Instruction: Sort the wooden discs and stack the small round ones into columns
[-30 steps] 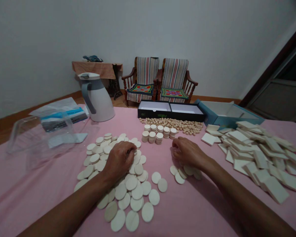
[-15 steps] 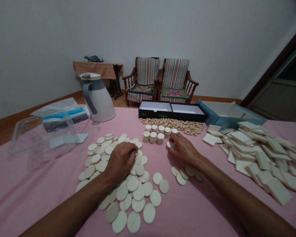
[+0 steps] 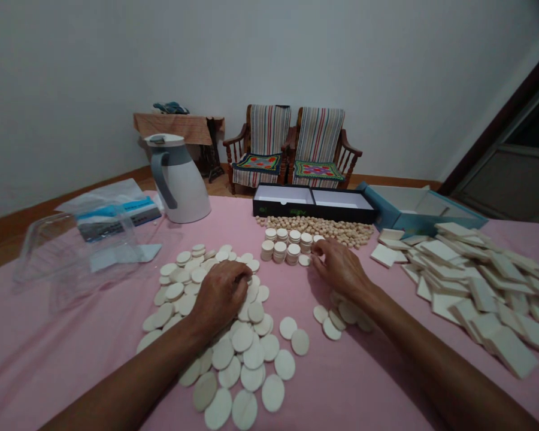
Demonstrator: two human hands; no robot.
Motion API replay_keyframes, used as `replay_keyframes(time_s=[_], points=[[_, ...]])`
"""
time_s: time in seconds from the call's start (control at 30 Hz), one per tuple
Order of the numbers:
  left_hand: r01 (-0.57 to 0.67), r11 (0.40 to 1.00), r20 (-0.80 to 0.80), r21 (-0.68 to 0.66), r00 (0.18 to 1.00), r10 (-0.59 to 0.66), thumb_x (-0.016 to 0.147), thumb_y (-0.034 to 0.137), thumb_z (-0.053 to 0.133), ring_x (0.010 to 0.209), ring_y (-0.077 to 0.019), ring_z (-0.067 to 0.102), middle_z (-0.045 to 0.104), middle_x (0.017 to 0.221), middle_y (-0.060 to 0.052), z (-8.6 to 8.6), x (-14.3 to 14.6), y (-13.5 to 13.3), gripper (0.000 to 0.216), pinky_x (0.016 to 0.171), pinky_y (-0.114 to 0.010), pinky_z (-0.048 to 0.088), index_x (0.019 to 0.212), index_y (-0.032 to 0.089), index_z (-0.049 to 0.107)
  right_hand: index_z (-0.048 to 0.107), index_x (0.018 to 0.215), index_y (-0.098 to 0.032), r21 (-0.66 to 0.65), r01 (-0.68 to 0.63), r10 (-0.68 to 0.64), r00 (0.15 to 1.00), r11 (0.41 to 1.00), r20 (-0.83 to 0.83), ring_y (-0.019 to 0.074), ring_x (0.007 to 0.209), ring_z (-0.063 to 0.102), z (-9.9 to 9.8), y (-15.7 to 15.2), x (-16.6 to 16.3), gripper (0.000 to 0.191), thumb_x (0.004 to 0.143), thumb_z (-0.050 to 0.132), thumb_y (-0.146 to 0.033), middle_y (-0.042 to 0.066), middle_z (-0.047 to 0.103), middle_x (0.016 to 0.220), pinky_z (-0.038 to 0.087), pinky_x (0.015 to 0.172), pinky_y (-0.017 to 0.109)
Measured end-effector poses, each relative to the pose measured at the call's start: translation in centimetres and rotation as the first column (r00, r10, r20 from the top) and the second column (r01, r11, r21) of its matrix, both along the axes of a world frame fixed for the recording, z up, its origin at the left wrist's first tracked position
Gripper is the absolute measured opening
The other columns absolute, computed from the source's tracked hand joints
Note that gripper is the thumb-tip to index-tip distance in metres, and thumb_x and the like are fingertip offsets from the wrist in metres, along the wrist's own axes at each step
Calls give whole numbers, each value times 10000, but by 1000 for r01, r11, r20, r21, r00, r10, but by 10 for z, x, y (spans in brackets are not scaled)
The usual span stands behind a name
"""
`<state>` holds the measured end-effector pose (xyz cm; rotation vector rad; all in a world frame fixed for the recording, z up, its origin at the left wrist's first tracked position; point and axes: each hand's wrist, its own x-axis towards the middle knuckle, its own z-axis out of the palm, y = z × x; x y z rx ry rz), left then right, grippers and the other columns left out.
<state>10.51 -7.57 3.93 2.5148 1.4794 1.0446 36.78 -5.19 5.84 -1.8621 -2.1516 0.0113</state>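
Observation:
My left hand rests on a loose pile of round wooden discs, its fingers curled and their tips hidden; whether a disc is in them I cannot make out. My right hand is just right of two rows of short stacks of discs. Its thumb and forefinger are apart, with no disc visible between them. A single disc lies flat at the right end of the front row, close to the fingertips. Below the right wrist is a small group of discs, partly covered by the hand and forearm.
Small wooden pieces lie behind the stacks, before a black two-part box tray. A blue box and a heap of square wooden tiles are at right. A white jug and clear plastic packaging stand at left.
The disc that was in my right fingers now lies flat beside the front stacks. My right hand has drawn slightly right, off the disc. My left hand has hardly moved.

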Motion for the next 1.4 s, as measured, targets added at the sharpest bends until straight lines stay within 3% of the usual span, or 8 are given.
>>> replay_keyframes(time_s=[0.23, 0.43, 0.63, 0.83, 0.97, 1.27, 1.4], points=[[3, 1000, 3, -2, 1000, -3, 758, 93, 474, 756, -198, 598, 672, 787, -48, -1, 0, 1, 182, 716, -350, 487, 805, 175, 630, 635, 859, -191, -321, -41, 93, 984, 946, 150, 192, 774, 580, 15, -3, 48, 121, 758, 572, -208, 76, 653, 900, 327, 596, 266], [-10, 1000, -1, -23, 1000, 10, 757, 94, 472, 757, -206, 594, 665, 780, -50, 0, 1, 1, 178, 718, -363, 483, 799, 170, 627, 631, 889, -167, -364, -65, 129, 980, 929, 154, 200, 786, 575, 6, -1, 51, 160, 748, 558, -186, 93, 640, 886, 332, 602, 268], [-3, 1000, 1, -28, 1000, 3, 757, 98, 475, 750, -201, 590, 663, 781, -46, -1, 0, 1, 172, 713, -353, 476, 795, 174, 625, 604, 907, -150, -273, -139, 165, 983, 952, 76, 185, 782, 545, -7, 4, 33, 203, 719, 533, -124, 96, 608, 901, 330, 625, 267], [-2, 999, 3, -34, 1000, 2, 765, 101, 465, 753, -199, 579, 660, 786, -46, -2, 0, 1, 178, 717, -353, 463, 800, 172, 624, 541, 889, -167, -17, -115, 113, 989, 993, -91, 172, 776, 502, -20, 8, 9, 126, 772, 526, -209, 64, 549, 874, 333, 641, 263], [-3, 999, 6, -53, 1000, 3, 765, 107, 463, 760, -202, 576, 658, 783, -48, -2, -1, 1, 176, 721, -357, 456, 797, 168, 625, 518, 859, -176, 75, -120, 130, 980, 990, -148, 171, 765, 487, -25, 10, -1, 95, 792, 513, -242, 58, 523, 864, 347, 651, 271], [12, 998, 20, -58, 1000, -11, 773, 114, 458, 767, -205, 573, 653, 792, -52, -2, 0, 1, 177, 730, -365, 457, 813, 162, 624, 561, 953, -176, 86, -120, 134, 974, 989, -181, 191, 842, 520, -27, 11, 1, 147, 852, 493, -257, 80, 550, 931, 382, 723, 290], [13, 999, 14, -41, 1000, -12, 769, 108, 459, 760, -204, 574, 652, 781, -50, -2, -1, 1, 178, 721, -357, 457, 806, 161, 624, 572, 1057, -202, 43, -201, 206, 961, 979, -183, 180, 907, 528, -25, 10, -1, 221, 857, 480, -191, 70, 568, 1017, 388, 764, 276]])
